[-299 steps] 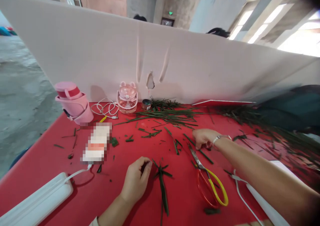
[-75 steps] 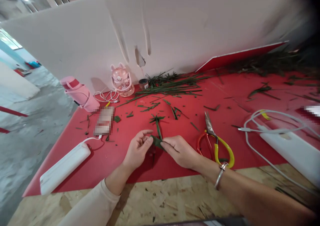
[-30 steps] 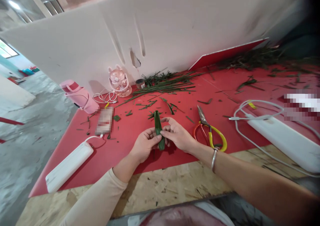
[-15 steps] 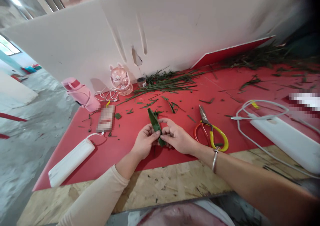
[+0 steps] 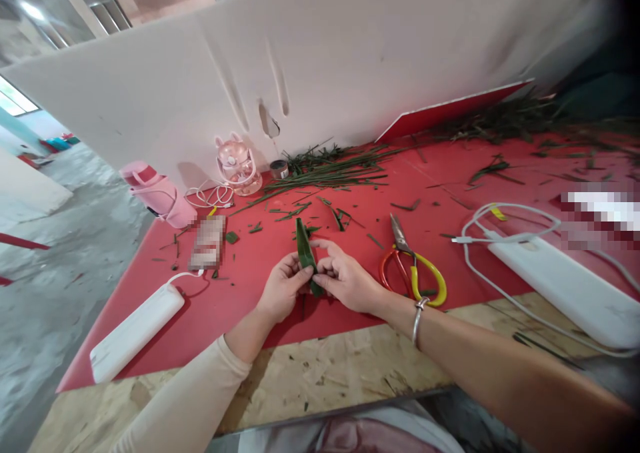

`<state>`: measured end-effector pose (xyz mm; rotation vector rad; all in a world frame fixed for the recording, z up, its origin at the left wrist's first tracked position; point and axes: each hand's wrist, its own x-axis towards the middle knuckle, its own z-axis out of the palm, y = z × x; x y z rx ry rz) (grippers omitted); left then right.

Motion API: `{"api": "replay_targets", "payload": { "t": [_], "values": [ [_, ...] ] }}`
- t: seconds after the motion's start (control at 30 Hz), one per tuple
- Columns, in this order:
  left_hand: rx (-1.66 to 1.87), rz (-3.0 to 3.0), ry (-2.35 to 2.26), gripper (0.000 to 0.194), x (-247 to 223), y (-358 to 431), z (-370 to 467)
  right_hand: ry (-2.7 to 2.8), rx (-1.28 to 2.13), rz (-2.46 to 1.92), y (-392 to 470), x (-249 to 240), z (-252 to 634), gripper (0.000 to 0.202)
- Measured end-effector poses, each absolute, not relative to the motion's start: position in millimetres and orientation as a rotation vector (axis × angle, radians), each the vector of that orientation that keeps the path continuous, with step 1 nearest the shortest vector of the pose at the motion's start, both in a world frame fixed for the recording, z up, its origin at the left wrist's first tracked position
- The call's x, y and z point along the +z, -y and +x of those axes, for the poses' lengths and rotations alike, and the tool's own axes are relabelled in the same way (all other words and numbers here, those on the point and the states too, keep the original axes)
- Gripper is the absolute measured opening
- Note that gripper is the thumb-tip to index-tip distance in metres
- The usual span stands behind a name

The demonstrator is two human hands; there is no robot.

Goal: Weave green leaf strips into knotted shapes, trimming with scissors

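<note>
A green leaf strip (image 5: 304,243), creased along its length, stands nearly upright between my two hands above the red table covering. My left hand (image 5: 285,283) pinches it from the left, thumb laid over its front. From the right, the thumb and fingers of my right hand (image 5: 347,276) close on its lower part; the fingertips behind it are partly hidden. A pair of scissors (image 5: 403,239) with one red and one yellow handle lies to the right of my right hand. Small leaf scraps (image 5: 340,216) are scattered just beyond my hands.
A bundle of thin green stalks (image 5: 330,176) lies at the back, beside a small tin (image 5: 279,169). Two pink bottles (image 5: 160,193) stand at the back left. White power banks with cables lie left (image 5: 137,333) and right (image 5: 570,289). A white panel (image 5: 350,59) rises behind.
The view has shifted slightly, so everything sits a little further left. The leaf strip has turned a bit more upright in my hands, which still hold it.
</note>
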<state>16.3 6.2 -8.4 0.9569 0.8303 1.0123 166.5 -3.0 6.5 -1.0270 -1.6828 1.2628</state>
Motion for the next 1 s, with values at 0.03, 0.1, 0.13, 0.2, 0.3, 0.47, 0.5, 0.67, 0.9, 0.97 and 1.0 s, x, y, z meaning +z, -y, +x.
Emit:
{"api": "replay_targets", "payload": {
  "t": [0.03,0.1,0.13,0.2,0.3,0.47,0.5,0.67,0.9,0.97,1.0],
  "values": [
    [1.014,0.942,-0.826,0.034,-8,-6,16,1.679,1.267,-1.026,3,7,166,0.053],
    [0.996,0.924,-0.824,0.036,-6,-6,16,1.667,1.280,-1.018,4,7,166,0.053],
    [0.985,0.916,-0.826,0.035,-5,-6,16,1.661,1.286,-1.012,5,7,165,0.053],
    [0.981,0.881,-0.832,0.034,-3,-7,15,1.669,1.295,-1.005,6,8,165,0.048],
    [0.995,0.802,-0.823,0.032,0,-9,13,1.726,1.222,-1.005,7,7,166,0.036],
    [0.940,0.799,-0.776,0.033,-1,-9,11,1.840,0.958,-1.056,3,4,168,0.033],
    [0.936,0.804,-0.779,0.032,-1,-8,11,1.867,0.909,-1.074,3,4,168,0.031],
    [0.885,0.822,-0.832,0.027,1,-5,12,1.931,0.808,-1.103,-1,5,172,0.022],
    [0.932,0.874,-0.856,0.027,1,-5,15,1.862,0.875,-1.075,-5,5,176,0.010],
    [0.980,0.884,-0.851,0.026,-1,-6,17,1.746,1.012,-1.159,-4,4,174,0.014],
    [0.988,0.880,-0.849,0.026,-1,-6,17,1.671,1.108,-1.199,-3,3,173,0.017]
  ]
}}
